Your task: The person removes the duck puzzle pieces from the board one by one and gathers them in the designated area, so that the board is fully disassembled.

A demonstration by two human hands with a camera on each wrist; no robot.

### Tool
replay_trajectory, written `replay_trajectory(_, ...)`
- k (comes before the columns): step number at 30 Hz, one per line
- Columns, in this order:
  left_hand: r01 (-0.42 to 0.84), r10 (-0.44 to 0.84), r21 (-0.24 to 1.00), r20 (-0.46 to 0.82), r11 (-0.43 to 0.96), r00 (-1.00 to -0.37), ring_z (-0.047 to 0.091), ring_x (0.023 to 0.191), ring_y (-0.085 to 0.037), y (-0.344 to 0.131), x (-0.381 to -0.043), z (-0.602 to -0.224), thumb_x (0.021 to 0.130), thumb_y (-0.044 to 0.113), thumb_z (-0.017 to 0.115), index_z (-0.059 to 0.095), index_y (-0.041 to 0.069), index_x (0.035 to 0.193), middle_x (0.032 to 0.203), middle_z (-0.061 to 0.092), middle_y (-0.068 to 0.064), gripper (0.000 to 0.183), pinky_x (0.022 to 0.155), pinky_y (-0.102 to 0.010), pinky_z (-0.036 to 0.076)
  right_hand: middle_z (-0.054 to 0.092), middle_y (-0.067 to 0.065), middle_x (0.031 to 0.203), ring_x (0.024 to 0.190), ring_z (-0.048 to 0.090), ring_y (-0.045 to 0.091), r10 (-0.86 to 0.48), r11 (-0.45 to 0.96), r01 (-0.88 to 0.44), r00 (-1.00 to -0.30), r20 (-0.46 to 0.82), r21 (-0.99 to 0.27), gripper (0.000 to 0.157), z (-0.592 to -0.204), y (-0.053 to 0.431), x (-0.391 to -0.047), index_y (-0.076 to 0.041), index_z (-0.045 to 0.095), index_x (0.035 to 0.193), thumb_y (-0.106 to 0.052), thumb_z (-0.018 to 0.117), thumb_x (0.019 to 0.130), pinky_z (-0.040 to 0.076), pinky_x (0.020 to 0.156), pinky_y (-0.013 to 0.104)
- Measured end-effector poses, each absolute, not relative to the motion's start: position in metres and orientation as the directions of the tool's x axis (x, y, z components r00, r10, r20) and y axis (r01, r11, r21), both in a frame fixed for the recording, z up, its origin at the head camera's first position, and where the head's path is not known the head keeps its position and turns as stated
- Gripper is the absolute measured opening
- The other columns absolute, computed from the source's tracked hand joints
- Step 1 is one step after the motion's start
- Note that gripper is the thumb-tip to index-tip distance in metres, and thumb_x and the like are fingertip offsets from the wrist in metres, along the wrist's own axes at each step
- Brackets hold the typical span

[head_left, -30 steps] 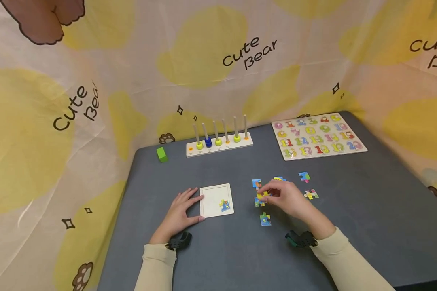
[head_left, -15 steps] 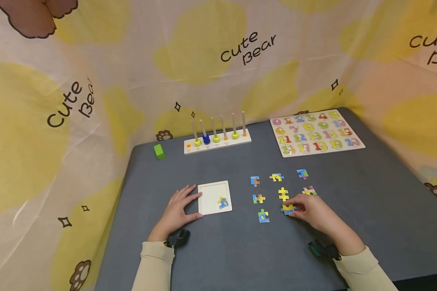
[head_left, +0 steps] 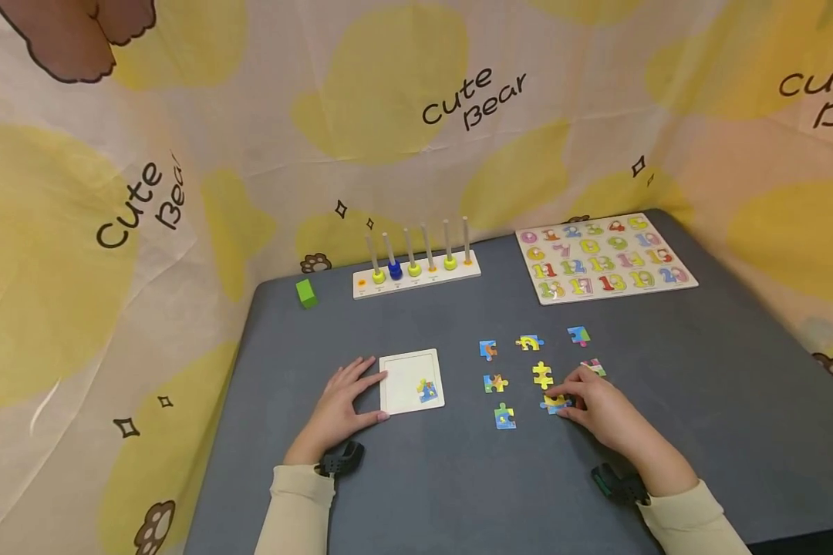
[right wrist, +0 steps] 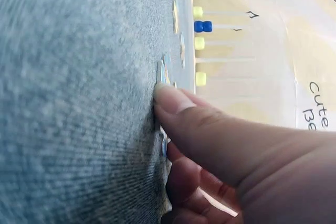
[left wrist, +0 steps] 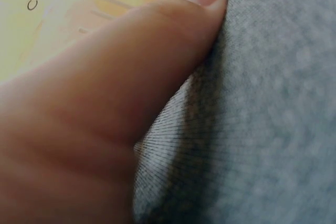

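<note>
My left hand point(head_left: 340, 408) lies with fingers spread at the left side of a square white puzzle tray point(head_left: 399, 385), fingertips and thumb at its edge. A blue-and-yellow jigsaw piece point(head_left: 427, 391) sits in the tray's lower right. My right hand point(head_left: 597, 405) pinches a yellow-and-blue jigsaw piece point(head_left: 554, 407) between thumb and fingers, low over the table. Just beyond it lies a yellow piece point(head_left: 542, 375). In the right wrist view the thumb point(right wrist: 176, 100) presses at the piece's edge. The left wrist view shows mainly the left thumb point(left wrist: 157, 35).
Several loose jigsaw pieces lie around the right hand, among them a blue one with green point(head_left: 504, 417) and a rainbow one point(head_left: 530, 342). At the back stand a peg board point(head_left: 416, 281) with rings, a green block point(head_left: 306, 293) and a number puzzle board point(head_left: 604, 262).
My right hand has moved right and nearer, from over the left column of pieces to the front of the middle column, a yellow piece in its fingers. My left hand stays at the tray.
</note>
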State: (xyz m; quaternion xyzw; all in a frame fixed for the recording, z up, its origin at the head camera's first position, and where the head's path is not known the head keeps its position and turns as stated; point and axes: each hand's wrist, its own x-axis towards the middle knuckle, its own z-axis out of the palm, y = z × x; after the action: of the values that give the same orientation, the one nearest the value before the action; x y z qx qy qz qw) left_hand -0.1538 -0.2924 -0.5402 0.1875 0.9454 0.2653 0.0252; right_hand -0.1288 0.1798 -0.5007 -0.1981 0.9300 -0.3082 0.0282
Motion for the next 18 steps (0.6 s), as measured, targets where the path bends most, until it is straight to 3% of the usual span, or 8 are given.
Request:
replay_trajectory(6, 0.339, 0.370, 0.523, 0.049, 0.782, -0.928, 0.021, 0.158, -0.034, -0.291, -0.154, -0.540, 0.084, 0.042, 0.089, 0.059, 0.023, 0.151, 0.168, 0.036, -0.005, 0.076, 0.125, -0.064, 0.010, 0.055, 0.000, 0.099, 0.083, 0.056, 0.015, -0.392, 0.749, -0.370, -0.916, 0.083, -0.549, 0.029, -0.499, 0.180, -0.127, -0.011, 0.081, 0.111, -0.002, 0.087, 0.084, 0.050, 0.068, 0.030)
replay_trajectory(10, 0.348, 0.377, 0.525, 0.055, 0.777, -0.925, 0.022, 0.158, -0.035, -0.289, -0.156, -0.541, 0.085, 0.042, 0.089, 0.059, 0.023, 0.151, 0.168, 0.036, -0.005, 0.076, 0.125, -0.064, 0.010, 0.054, 0.000, 0.097, 0.077, 0.052, 0.010, -0.371, 0.739, -0.362, -0.923, 0.106, -0.568, 0.035, -0.493, 0.177, -0.126, -0.010, 0.078, 0.118, -0.004, 0.087, 0.085, 0.047, 0.064, 0.028)
replay_trajectory(13, 0.350, 0.380, 0.529, 0.056, 0.773, -0.923, 0.022, 0.158, -0.035, -0.289, -0.156, -0.541, 0.085, 0.043, 0.088, 0.059, 0.023, 0.152, 0.168, 0.036, -0.006, 0.076, 0.125, -0.064, 0.010, 0.054, -0.004, 0.092, 0.070, 0.046, 0.006, -0.374, 0.664, -0.379, -0.915, 0.152, -0.645, 0.039, -0.486, 0.159, -0.127, -0.008, 0.076, 0.123, -0.006, 0.086, 0.086, 0.045, 0.061, 0.025)
replay_trajectory(18, 0.347, 0.368, 0.518, 0.066, 0.782, -0.927, 0.023, 0.157, -0.036, -0.292, -0.153, -0.540, 0.083, 0.040, 0.090, 0.060, 0.020, 0.151, 0.168, 0.035, -0.008, 0.077, 0.125, -0.064, 0.011, 0.053, -0.010, 0.086, 0.069, 0.047, 0.005, -0.542, 0.499, -0.483, -0.822, 0.175, -0.720, 0.030, -0.478, 0.098, -0.136, -0.005, 0.076, 0.123, -0.011, 0.080, 0.093, 0.046, 0.061, 0.024)
